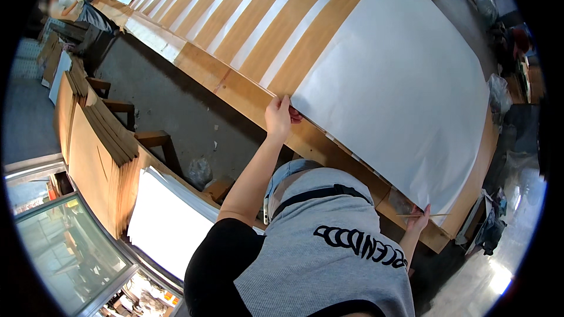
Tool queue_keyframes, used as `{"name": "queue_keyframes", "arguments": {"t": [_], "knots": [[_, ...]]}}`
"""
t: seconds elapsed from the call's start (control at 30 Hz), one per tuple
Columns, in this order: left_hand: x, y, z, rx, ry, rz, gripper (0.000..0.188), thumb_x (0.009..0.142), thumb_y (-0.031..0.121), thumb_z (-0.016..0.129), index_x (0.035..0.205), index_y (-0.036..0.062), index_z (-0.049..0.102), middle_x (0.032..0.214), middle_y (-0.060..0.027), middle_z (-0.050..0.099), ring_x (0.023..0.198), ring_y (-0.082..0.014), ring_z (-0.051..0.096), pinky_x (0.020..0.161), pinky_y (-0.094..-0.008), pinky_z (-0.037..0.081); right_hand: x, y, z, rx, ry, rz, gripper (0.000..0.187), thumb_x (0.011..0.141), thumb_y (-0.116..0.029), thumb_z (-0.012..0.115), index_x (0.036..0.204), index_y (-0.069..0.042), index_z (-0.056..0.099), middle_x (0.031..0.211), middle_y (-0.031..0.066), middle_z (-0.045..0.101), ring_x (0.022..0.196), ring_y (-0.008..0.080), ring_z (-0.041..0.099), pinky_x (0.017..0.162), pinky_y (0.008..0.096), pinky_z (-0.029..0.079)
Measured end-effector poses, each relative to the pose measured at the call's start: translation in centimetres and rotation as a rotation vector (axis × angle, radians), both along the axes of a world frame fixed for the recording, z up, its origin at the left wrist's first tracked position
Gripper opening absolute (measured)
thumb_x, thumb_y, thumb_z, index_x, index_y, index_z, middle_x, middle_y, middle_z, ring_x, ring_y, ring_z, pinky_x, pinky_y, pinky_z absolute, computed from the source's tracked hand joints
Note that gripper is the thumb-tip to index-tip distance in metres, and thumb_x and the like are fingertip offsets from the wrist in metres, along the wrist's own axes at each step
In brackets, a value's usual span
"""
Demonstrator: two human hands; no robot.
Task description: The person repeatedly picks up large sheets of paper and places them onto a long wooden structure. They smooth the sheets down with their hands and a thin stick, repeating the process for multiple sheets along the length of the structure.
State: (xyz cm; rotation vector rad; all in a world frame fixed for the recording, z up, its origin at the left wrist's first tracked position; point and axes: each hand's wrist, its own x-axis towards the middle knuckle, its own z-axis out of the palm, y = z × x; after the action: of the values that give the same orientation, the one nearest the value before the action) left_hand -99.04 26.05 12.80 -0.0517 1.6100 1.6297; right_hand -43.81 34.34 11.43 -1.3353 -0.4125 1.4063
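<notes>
My left hand (279, 118) is closed on the near edge of a large white sheet (399, 94), where it meets a brown strip. The thumb lies on top and the other fingers curl at the edge. Farther right, my right hand (418, 219) is closed at the sheet's near right corner, its fingers partly hidden. A thin wooden stick (440, 215) crosses that hand. To the left of the white sheet, several brown-and-white striped layers (252, 17) lie fanned across the wooden table (241, 93).
At lower left stand a stack of brown boards (100, 170) and a pile of white sheets (167, 220). A glass-topped cabinet (70, 252) is beside them. Another person (88, 14) stands at the far left. Clear plastic (499, 94) hangs by the table's right edge.
</notes>
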Motion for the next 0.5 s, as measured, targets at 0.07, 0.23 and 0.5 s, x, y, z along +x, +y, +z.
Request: {"name": "queue_keyframes", "arguments": {"t": [0.07, 0.23, 0.5], "knots": [[-0.2, 0.0, 0.0, -0.028, 0.003, -0.029, 0.025, 0.089, 0.022, 0.042, 0.075, 0.0013, 0.042, 0.059, -0.0096, 0.052, 0.049, -0.0210, 0.057, 0.043, -0.0313, 0.049, 0.0, 0.0, 0.0, -0.006, -0.019, -0.004, 0.036, 0.087, -0.025, 0.047, 0.113, -0.001, 0.043, 0.113, 0.0101, 0.049, 0.105, 0.0211, 0.046, 0.089, 0.0326, 0.040], [-0.4, 0.1, -0.1, -0.079, 0.016, -0.058, 0.027, 0.088, 0.023, 0.043, 0.073, 0.0013, 0.043, 0.057, -0.0099, 0.052, 0.046, -0.0213, 0.056, 0.042, -0.0316, 0.049, -0.6, 0.1, 0.4, -0.049, -0.036, -0.044, 0.036, 0.087, -0.026, 0.048, 0.113, -0.001, 0.043, 0.113, 0.0096, 0.049, 0.105, 0.0207, 0.046, 0.089, 0.0324, 0.040], [-0.2, -0.1, 0.3, -0.147, 0.086, -0.084, 0.030, 0.087, 0.024, 0.045, 0.070, -0.0004, 0.046, 0.057, -0.0098, 0.053, 0.045, -0.0206, 0.055, 0.040, -0.0307, 0.048, 1.1, 0.0, -0.9, -0.077, -0.023, -0.082, 0.032, 0.087, -0.025, 0.048, 0.110, -0.004, 0.047, 0.109, 0.0076, 0.052, 0.100, 0.0198, 0.050, 0.084, 0.0316, 0.043]]}}
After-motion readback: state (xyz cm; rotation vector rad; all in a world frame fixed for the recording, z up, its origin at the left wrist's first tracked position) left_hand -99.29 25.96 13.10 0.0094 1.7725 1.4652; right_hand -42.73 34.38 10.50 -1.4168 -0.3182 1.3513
